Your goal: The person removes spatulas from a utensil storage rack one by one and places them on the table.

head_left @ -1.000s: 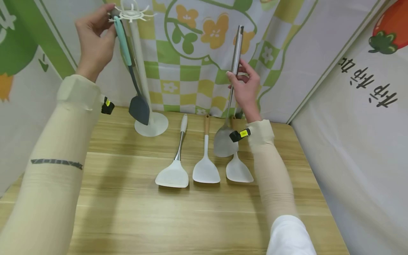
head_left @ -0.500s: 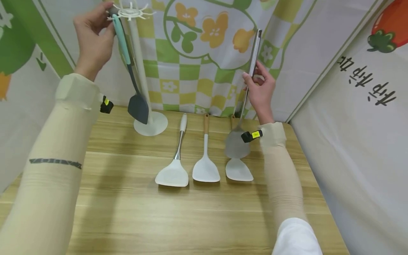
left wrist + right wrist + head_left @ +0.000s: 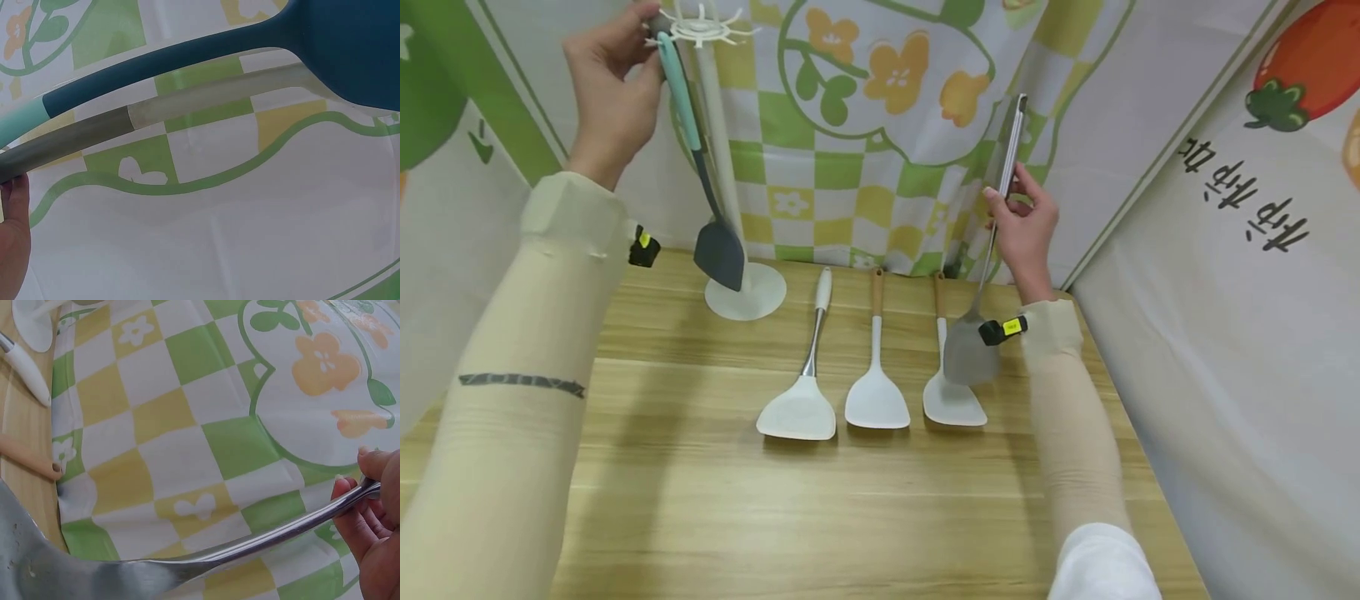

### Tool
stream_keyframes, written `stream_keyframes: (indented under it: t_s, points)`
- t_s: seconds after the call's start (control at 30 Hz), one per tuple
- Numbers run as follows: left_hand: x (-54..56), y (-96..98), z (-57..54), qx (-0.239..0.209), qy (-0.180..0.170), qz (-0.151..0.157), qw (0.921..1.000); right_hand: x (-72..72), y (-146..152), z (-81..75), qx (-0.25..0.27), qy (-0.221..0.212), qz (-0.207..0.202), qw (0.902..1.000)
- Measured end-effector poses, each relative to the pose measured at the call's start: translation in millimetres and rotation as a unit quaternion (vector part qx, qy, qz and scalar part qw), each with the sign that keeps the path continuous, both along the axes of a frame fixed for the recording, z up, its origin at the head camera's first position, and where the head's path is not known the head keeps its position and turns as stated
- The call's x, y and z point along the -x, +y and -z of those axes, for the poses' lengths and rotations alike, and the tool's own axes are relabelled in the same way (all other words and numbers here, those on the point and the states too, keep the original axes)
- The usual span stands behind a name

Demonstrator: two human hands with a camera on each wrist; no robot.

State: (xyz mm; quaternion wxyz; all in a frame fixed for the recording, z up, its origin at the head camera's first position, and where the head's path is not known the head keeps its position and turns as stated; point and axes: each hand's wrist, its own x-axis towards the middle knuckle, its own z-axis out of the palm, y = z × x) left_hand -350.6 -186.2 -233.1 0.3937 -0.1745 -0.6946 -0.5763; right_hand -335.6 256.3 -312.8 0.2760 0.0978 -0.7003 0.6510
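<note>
At the upper left in the head view, my left hand [image 3: 613, 96] is at the hooks of a white utensil stand [image 3: 718, 150]. In the left wrist view its fingers hold the grey handle of a utensil [image 3: 69, 142], mostly hidden in the head view. Beside it hangs a turner with a teal handle [image 3: 679, 92] and dark blade [image 3: 721, 254]. My right hand [image 3: 1028, 229] pinches the handle of a stainless-steel turner [image 3: 1011, 150], held upright, blade down. That blade overlaps, in the head view, a white turner with a wooden handle [image 3: 951, 400].
A white turner with a white-and-metal handle [image 3: 797, 408] and another with a wooden handle [image 3: 877, 400] lie on the wooden table [image 3: 820, 517]. A patterned curtain [image 3: 835, 179] hangs behind. White fabric panels [image 3: 1187, 333] flank both sides.
My right hand has carried the steel turner to the right and slightly down, so its blade uncovers more of the rightmost white turner's handle. The left hand stays at the stand's hooks.
</note>
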Motion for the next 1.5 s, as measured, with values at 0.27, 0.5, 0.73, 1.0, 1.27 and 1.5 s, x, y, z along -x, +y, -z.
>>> stream_keyframes:
  t_s: [0.27,0.5,0.73,1.0,1.27,1.5]
  points:
    - [-2.4,2.2,-0.4,0.004,-0.006,-0.010,0.9999,2.3,20,8.9,-0.018,-0.020,0.021,0.9994]
    - [-0.2,1.2,-0.2,0.012,-0.003,-0.014,0.9998,12.9,42,29.5,-0.024,-0.038,0.034,0.9984]
    - [4.3,-0.5,-0.7,0.021,-0.008,-0.024,0.9995,15.6,58,41.0,-0.022,-0.055,0.052,0.9969]
    - [17.7,-8.1,7.2,0.031,-0.002,-0.034,0.9989,9.6,66,47.4,-0.058,-0.082,0.071,0.9924]
    - [6.4,-1.9,0.6,0.027,-0.022,-0.040,0.9986,8.3,77,64.5,-0.071,-0.125,0.071,0.9871]
    - [2.7,0.4,0.6,0.035,-0.021,-0.045,0.9982,7.0,88,78.9,-0.111,-0.144,0.078,0.9803]
